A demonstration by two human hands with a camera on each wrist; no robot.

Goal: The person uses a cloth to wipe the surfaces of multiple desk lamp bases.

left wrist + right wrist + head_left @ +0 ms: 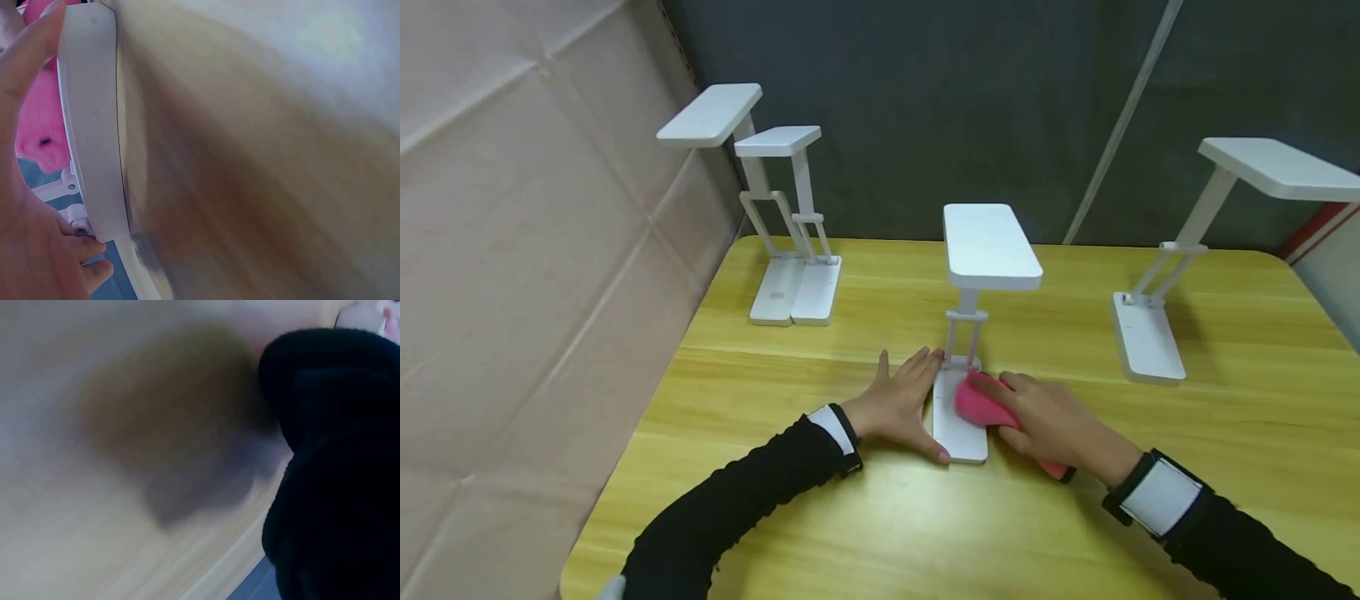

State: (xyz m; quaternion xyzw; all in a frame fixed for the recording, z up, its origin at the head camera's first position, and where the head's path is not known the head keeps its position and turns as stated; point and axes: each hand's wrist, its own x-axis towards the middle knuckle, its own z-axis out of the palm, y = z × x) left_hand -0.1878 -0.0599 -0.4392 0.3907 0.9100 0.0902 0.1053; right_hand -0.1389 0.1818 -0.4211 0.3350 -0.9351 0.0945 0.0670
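A white folding desk lamp (992, 242) stands in the middle of the wooden table, its flat base (958, 429) towards me. Along the left side of that base lies my left hand (898, 404), fingers spread and fairly straight. Its thumb touches the front corner, and its fingertips reach the hinge end. In the left wrist view the thumb and fingers span the base's edge (94, 119). My right hand (1037, 417) grips a fuzzy pink cloth (981, 400) against the base's right side. The right wrist view shows mostly dark sleeve (344, 462); the hand is hidden there.
Two similar white lamps (711, 117) (782, 142) stand side by side at the back left. Another white lamp (1150, 342) is at the right, its head leaning outward. A dark panel (925, 108) rises behind the table (850, 517), and pale sheeting (535, 317) hangs on the left.
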